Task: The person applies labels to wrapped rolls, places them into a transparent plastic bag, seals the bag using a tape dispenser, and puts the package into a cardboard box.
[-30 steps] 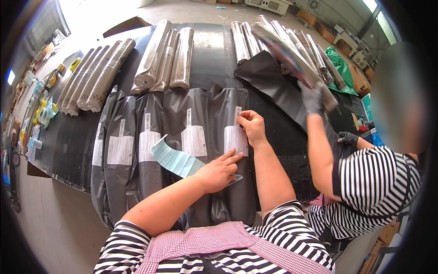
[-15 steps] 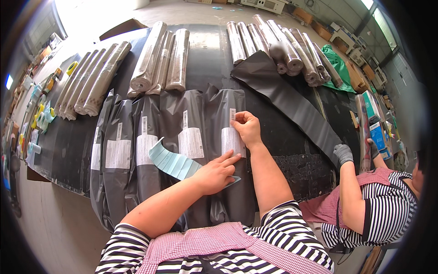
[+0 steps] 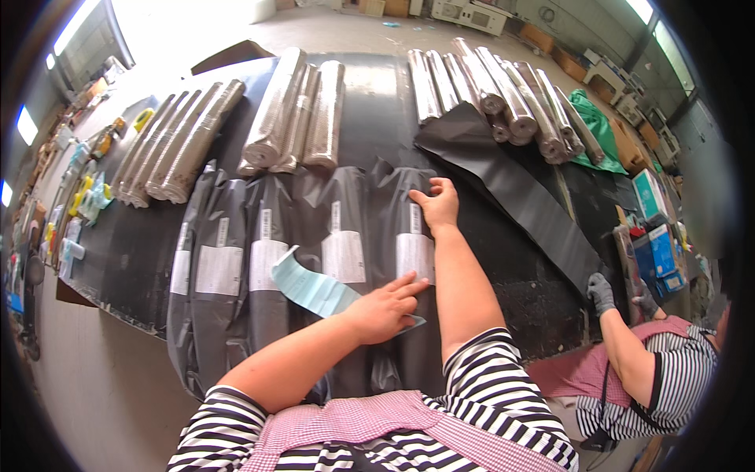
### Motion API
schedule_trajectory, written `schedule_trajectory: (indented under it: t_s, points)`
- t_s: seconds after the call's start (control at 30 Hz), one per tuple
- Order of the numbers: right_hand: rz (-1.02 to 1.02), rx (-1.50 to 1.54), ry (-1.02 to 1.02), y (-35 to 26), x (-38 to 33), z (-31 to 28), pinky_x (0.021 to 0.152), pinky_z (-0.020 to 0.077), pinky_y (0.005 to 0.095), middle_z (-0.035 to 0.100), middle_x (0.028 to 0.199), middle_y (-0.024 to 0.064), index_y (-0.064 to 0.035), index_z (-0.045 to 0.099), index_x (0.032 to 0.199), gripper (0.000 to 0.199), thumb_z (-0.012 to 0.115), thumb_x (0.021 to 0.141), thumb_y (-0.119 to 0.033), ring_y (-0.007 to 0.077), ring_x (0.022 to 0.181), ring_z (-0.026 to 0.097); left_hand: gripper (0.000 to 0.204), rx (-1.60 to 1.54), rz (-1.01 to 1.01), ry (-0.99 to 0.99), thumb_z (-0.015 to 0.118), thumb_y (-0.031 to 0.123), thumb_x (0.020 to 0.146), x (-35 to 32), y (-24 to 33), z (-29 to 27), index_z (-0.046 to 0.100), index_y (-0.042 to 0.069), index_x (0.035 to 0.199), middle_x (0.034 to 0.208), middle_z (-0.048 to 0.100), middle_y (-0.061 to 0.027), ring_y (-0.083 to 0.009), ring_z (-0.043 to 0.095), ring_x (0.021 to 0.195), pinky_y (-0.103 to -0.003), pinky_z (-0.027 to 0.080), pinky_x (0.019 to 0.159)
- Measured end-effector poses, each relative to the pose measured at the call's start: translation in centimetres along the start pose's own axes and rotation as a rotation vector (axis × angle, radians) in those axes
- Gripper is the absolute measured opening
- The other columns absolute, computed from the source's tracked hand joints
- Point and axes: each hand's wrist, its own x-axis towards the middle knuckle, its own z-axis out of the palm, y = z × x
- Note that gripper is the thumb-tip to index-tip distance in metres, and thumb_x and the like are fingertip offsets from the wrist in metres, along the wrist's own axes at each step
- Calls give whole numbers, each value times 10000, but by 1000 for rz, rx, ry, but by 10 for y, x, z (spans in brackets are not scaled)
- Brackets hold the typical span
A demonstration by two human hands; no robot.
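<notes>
Here: 5 grey bagged rolls (image 3: pixel 344 252); left hand (image 3: pixel 385 311) flat on blue label strip (image 3: pixel 311 287); right hand (image 3: pixel 439 203) open on rightmost bag.

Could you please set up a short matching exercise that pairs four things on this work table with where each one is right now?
Things:
1. left hand
2. right hand
3. green cloth
4. co-worker's gloved hand

Places:
A. at the table's far right corner, beside the shiny rolls
B. on the upper end of the rightmost grey bag
C. flat on a pale blue paper strip
D. at the near end of the loose black sheet

Pairs: 1-C, 2-B, 3-A, 4-D
</notes>
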Motion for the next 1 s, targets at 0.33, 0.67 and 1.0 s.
schedule_trajectory:
  t_s: [0.33,0.67,1.0]
  points:
    - [67,647,-317,-52,-104,-84,735,477,237,658,988,31,-40,613,1135,339,544,1027,-354,87,832,594,187,-367,-357,128,682,167,859,-10,0,-24,586,6,870,1389,558,-144,-355,537,1242,-422,445,1024]
    - [-208,573,-804,-127,-235,-120,1200,179,432,280,1564,146,-44,152,1559,1204,909,668,-333,301,1475,225,83,-1238,-137,863,559,124,1010,-17,72,-75,558,53,969,872,582,-10,-77,561,787,-222,462,698]
    - [530,1102,-956,-177,-270,-100,989,458,301,665,1207,96,12,580,1301,317,517,1008,-90,153,1108,608,44,-1125,259,763,634,130,937,-102,85,-139,611,97,918,1266,568,-205,-286,461,1305,-438,282,1130]
